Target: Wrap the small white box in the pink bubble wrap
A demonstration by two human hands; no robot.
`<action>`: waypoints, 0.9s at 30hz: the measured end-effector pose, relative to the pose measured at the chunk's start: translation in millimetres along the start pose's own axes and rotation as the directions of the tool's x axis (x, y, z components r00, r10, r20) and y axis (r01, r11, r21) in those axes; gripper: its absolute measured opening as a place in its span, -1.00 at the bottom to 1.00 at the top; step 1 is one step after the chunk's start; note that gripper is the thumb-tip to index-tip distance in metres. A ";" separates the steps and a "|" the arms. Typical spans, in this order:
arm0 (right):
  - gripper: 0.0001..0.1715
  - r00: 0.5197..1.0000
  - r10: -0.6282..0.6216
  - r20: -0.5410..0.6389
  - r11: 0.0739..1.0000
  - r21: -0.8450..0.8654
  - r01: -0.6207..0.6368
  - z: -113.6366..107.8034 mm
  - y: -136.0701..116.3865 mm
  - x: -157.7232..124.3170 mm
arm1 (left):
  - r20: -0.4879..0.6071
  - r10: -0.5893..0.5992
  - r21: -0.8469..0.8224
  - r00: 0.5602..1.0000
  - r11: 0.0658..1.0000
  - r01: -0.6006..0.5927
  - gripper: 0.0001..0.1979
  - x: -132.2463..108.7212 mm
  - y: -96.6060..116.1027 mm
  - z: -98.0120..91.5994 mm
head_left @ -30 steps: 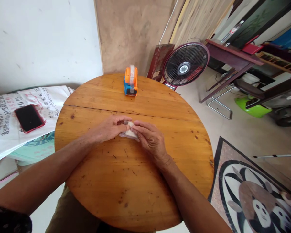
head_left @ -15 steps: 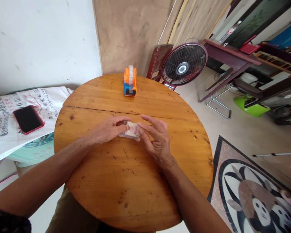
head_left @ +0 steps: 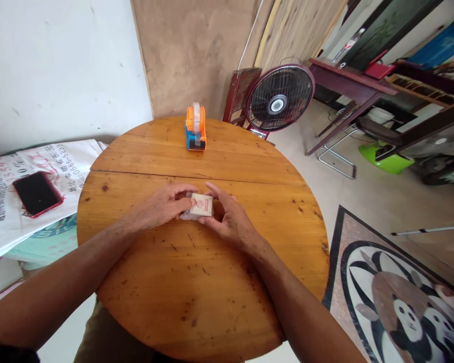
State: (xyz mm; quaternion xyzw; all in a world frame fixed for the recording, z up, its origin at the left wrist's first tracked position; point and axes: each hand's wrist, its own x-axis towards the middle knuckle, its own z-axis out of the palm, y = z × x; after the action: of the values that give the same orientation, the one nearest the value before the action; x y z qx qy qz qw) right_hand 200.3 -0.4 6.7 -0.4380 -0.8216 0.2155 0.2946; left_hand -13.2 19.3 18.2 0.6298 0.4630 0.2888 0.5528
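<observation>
A small cream-coloured box (head_left: pixel 204 203) with red print, wrapped in clear plastic, is at the middle of the round wooden table (head_left: pixel 189 297). My left hand (head_left: pixel 161 205) is closed on its left end, the thumb on top and the fingers at the far side. Around the right end curves my right hand (head_left: pixel 235 218), its thumb at the near edge and its fingertips at the far corner. Loose clear wrap shows along the near left side of the box. What kind of box it is, I cannot tell.
An orange and blue tape dispenser (head_left: pixel 195 128) stands near the table's far edge. To the left, a phone (head_left: pixel 38 194) lies on a white printed sack (head_left: pixel 77 161). Beyond the table, a fan (head_left: pixel 280 101) stands beside a dark red wooden chair (head_left: pixel 240 93).
My right hand has lowered and closed around the box's right end; its fingers were raised and spread before. My left hand keeps its hold. The view has shifted slightly.
</observation>
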 end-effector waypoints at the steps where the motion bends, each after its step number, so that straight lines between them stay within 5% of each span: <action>1: -0.14 1.000 -0.002 0.007 1.000 0.003 0.002 -0.3 -0.1 -0.5 | -0.008 -0.016 0.016 1.000 1.000 0.016 -0.49 -0.5 0.2 0.3; 7: 0.00 0.993 0.057 0.103 0.998 0.022 -0.059 -6.2 1.5 -3.2 | -0.055 -0.024 0.074 0.998 0.997 0.028 -0.46 -1.2 2.5 -8.4; 15: 0.04 0.994 0.043 0.102 0.998 -0.040 -0.039 -8.8 0.3 -6.1 | 0.241 0.129 0.190 0.962 0.966 -0.177 -0.10 -5.1 -12.1 -24.4; 21: -0.15 1.000 -0.026 -0.014 0.998 -0.049 0.025 -2.5 4.0 -4.4 | 0.128 0.228 0.232 0.965 0.939 -0.252 -0.13 -1.2 -13.1 -6.4; 27: -0.13 0.994 0.112 0.003 0.992 -0.062 -0.111 -7.8 10.8 -0.2 | -0.001 0.221 0.362 0.975 0.909 -0.205 -0.15 6.4 -17.1 3.2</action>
State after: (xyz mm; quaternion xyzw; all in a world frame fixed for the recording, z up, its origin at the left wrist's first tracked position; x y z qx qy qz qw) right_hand 212.0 5.8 5.8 -0.4914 -0.8029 0.2077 0.2660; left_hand -12.3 23.1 0.1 0.7608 0.4481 0.2708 0.3835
